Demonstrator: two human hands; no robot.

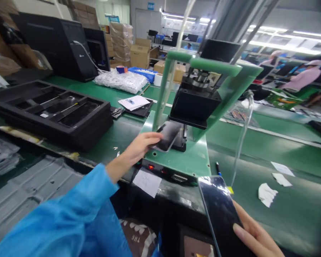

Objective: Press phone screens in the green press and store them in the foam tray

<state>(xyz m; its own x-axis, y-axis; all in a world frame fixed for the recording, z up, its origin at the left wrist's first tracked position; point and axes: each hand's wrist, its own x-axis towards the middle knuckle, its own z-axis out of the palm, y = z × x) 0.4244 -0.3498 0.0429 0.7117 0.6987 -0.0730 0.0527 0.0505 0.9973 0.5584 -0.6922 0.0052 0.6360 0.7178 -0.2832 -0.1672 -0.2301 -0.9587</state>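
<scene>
My left hand (139, 148), in a blue sleeve, grips a dark phone (168, 135) at the base of a green press fixture (187, 157). The phone lies tilted under the fixture's black head (195, 107). My right hand (254, 233) at the bottom right holds a second dark phone (219, 210) with a glossy screen, fingers wrapped round its lower edge, close to my body.
A stack of black foam trays (50, 110) sits at the left. Papers (133, 102) and a bag of white parts (121, 81) lie farther back. White paper scraps (267, 194) lie on the green belt at right. Other people in pink work at far right.
</scene>
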